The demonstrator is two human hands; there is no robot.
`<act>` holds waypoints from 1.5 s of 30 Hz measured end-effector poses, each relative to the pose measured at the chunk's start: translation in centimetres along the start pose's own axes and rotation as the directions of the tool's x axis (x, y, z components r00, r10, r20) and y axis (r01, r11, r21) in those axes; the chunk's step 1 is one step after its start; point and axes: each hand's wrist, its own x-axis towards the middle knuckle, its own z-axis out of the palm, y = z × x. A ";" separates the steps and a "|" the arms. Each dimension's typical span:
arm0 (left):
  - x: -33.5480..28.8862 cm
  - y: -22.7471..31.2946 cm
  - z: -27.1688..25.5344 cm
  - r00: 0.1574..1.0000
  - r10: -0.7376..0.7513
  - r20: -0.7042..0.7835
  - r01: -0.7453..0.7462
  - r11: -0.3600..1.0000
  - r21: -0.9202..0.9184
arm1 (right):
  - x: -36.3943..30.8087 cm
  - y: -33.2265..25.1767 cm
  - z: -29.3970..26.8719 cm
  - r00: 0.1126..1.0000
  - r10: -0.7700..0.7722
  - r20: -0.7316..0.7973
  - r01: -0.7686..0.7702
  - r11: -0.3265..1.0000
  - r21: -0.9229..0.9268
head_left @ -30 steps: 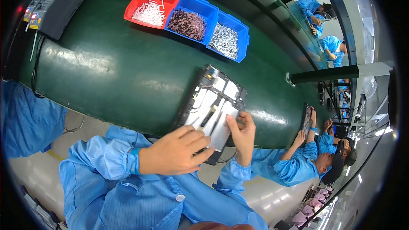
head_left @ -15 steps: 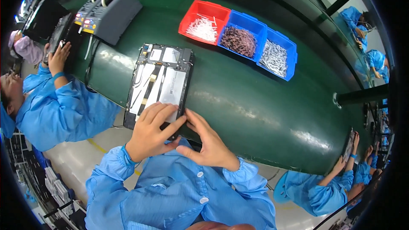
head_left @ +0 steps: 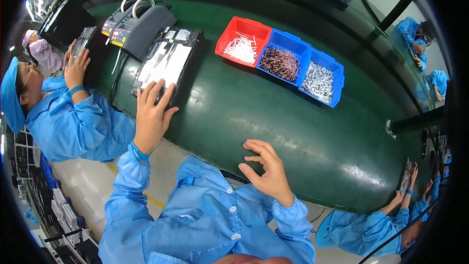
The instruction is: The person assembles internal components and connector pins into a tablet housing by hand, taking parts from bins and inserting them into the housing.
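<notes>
Left hand (head_left: 152,117) splayed on near end of flat device (head_left: 166,62), grip slack; press lightly; right hand (head_left: 267,172) empty, loosely curled over bench (head_left: 229,110)

Open-backed black tablet (head_left: 165,63), innards upward

The worktop (head_left: 215,117) is finished smooth and glossy. The opened tablet (head_left: 168,63) is fitted with smooth, pale panels. The red bin (head_left: 250,29) and blue bins (head_left: 289,40) are formed in plastic. The grey bench units (head_left: 149,32) are cased matt; the jacket (head_left: 195,225) is made of cloth.
</notes>
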 end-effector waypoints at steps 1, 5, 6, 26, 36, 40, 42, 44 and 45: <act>0.4 -0.5 0.0 1.000 0.003 -0.005 -0.003 1.000 -0.001 | -0.1 0.0 -0.1 1.000 0.011 -0.001 -0.011 1.000 -0.024; 1.5 -2.2 0.1 0.996 0.086 0.020 -0.084 0.994 -0.075 | -0.1 0.2 -0.1 0.999 -0.017 -0.028 0.016 0.999 -0.033; 1.6 -2.3 0.2 0.995 0.101 0.021 -0.100 0.993 -0.064 | -0.1 0.0 -0.1 1.000 -0.001 -0.029 0.000 0.999 -0.040; 4.3 -4.7 0.7 0.979 0.200 0.041 -0.195 0.975 -0.108 | -0.6 -0.4 -2.3 0.997 -0.071 0.003 0.071 0.995 -0.076; 8.9 5.3 0.6 0.938 0.297 -0.181 -0.342 0.882 -0.325 | 5.1 2.2 -14.8 0.953 0.235 -0.189 -0.271 0.942 -0.198; 12.5 10.2 3.7 0.898 0.335 -0.284 -0.431 0.796 -0.425 | 6.6 2.7 -14.7 0.902 0.204 -0.382 -0.253 0.964 -0.084; 14.1 12.4 5.4 0.877 0.335 -0.345 -0.467 0.767 -0.441 | 6.2 3.0 -14.2 0.903 0.074 -0.423 -0.190 0.953 -0.238; 15.6 14.3 7.2 0.855 0.344 -0.388 -0.496 0.760 -0.420 | 5.6 4.3 -14.4 0.915 -0.031 -0.403 -0.127 0.924 -0.359; 16.1 15.0 7.9 0.847 0.340 -0.409 -0.503 0.763 -0.407 | 5.3 4.1 -14.3 0.912 -0.042 -0.408 -0.115 0.929 -0.353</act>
